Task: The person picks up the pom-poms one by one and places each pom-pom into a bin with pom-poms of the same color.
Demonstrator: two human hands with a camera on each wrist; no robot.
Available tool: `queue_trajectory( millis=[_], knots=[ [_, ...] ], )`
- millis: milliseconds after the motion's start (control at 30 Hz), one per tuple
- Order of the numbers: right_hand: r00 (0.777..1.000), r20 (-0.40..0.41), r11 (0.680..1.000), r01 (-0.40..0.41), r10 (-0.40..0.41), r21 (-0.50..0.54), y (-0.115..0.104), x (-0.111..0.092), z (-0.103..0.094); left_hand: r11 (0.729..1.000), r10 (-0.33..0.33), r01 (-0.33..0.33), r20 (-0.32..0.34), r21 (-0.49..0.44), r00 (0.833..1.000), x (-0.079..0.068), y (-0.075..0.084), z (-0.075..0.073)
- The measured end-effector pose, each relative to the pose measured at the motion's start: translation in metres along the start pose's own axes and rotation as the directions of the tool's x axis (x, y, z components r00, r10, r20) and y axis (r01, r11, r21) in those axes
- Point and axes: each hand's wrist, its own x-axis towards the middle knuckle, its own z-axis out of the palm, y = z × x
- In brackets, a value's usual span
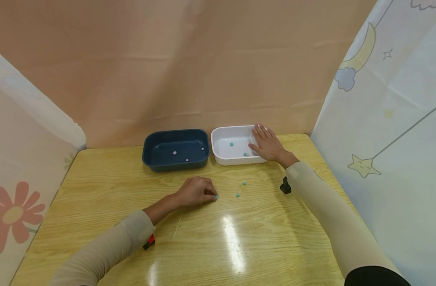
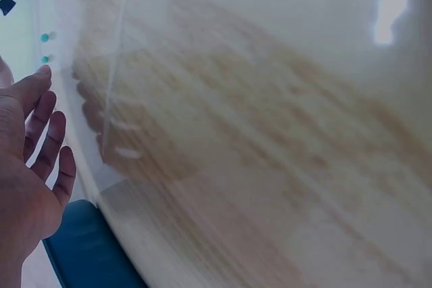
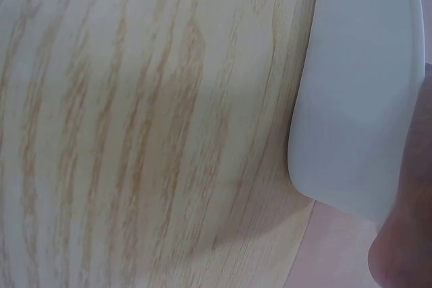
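Observation:
My left hand [image 1: 196,192] is low over the wooden table and pinches a small teal ball [image 1: 216,197] between thumb and fingertip. Two more teal balls, one nearer [image 1: 238,195] and one farther [image 1: 244,183], lie on the table to its right. Spread flat, my right hand [image 1: 269,145] rests over the right end of a white plastic tub [image 1: 241,161], which holds two teal balls. Left of that stands a dark blue tub [image 1: 178,166] with three small pinkish balls inside. The right wrist view shows the white tub's outer wall [image 3: 358,99] beside part of the hand.
A black clip [image 1: 285,186] stands on the table under the right forearm. A red and black piece [image 1: 149,242] shows beside the left cuff. Behind the tubs hangs a tan backdrop [image 1: 203,71], with a printed curtain [image 1: 389,119] on the right.

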Motion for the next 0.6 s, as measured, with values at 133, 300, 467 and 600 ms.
queue_trajectory(
  millis=[133,300,467,600],
  knots=[
    [1.0,-0.003,1.0,-0.002,0.002,-0.002,0.0,0.0,0.0,1.0,0.001,-0.001,-0.034,0.011,0.999,0.003,0.001,-0.004],
    [1.0,0.0,1.0,-0.003,0.003,-0.006,-0.001,0.0,0.0,0.999,0.031,-0.034,-0.103,-0.027,0.994,0.007,0.002,-0.014],
    [1.0,-0.004,1.0,0.001,-0.001,-0.003,-0.001,0.0,0.0,1.0,0.024,-0.026,-0.147,-0.011,0.989,0.013,0.004,-0.024],
    [1.0,-0.001,1.0,-0.005,0.005,-0.009,-0.001,0.0,0.0,1.0,0.024,-0.024,-0.155,0.003,0.988,0.017,0.006,-0.03]
  ],
)
